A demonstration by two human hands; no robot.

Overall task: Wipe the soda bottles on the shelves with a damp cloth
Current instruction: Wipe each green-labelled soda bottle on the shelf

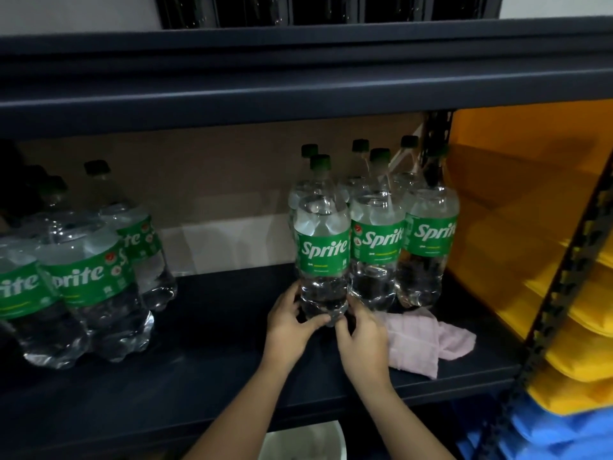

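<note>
Upright near the shelf's (199, 370) front edge, a Sprite bottle (323, 247) has both hands' fingers curled round its base: left hand (292, 322), right hand (363, 340); pink cloth (424, 340) lies beside.

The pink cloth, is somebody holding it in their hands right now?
No, the pink cloth lies on the shelf while the left hand and right hand both grip the bottom of a Sprite bottle.

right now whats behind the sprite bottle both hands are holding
Behind the held bottle, gripped low by the left hand and right hand, stands another Sprite bottle; only its green cap and shoulder show. Its label and base are covered.
</note>
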